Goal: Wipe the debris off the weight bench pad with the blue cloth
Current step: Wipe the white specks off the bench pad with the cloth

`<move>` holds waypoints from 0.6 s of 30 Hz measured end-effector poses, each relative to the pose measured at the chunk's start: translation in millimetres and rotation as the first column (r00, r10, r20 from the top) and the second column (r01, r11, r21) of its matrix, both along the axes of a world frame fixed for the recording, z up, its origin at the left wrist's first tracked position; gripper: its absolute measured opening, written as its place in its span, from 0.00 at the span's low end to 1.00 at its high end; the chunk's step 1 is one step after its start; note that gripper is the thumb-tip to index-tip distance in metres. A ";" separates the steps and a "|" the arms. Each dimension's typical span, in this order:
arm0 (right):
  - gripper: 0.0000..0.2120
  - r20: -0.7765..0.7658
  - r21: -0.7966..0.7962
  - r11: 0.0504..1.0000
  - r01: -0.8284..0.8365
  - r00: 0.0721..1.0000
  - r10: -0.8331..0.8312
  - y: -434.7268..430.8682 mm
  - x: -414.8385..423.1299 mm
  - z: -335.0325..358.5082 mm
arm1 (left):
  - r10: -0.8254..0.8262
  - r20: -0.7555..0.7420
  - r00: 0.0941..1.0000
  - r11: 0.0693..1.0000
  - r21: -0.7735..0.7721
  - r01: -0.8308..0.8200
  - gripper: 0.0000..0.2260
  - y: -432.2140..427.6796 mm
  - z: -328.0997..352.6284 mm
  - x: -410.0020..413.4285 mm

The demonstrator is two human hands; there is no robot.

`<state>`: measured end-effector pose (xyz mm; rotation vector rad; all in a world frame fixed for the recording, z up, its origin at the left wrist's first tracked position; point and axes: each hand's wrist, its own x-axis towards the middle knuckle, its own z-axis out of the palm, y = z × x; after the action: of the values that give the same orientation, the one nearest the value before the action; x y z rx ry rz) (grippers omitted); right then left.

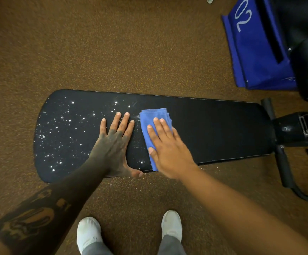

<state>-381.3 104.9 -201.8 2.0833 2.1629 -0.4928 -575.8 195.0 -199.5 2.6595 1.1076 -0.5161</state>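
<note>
across the middle of the view, a black weight bench pad (214,129) is laid lengthwise on brown speckled flooring (112,52). white debris (64,126) is scattered over its left half, while the right half is seen dark and clean. a folded blue cloth (149,122) is pressed flat on the pad near its centre by the right hand (166,150), fingers extended and laid on top, nothing gripped. just left of the cloth, the left hand (112,144) is spread flat on the pad, palm down, thumb at the near edge. white shoes (88,234) are seen at the near side. a blue panel (256,45) stands far right.
</note>
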 end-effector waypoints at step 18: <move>0.31 0.025 0.029 0.976 0.214 0.976 -0.214 -27.6 -27.5 -6.2 | -0.017 -0.007 1.000 0.999 0.032 0.017 0.71 -3.1 -1.2 -16.8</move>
<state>-408.9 77.3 -208.0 2.3364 1.9500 -0.4535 -592.6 191.9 -200.8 2.6986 1.1050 -0.5155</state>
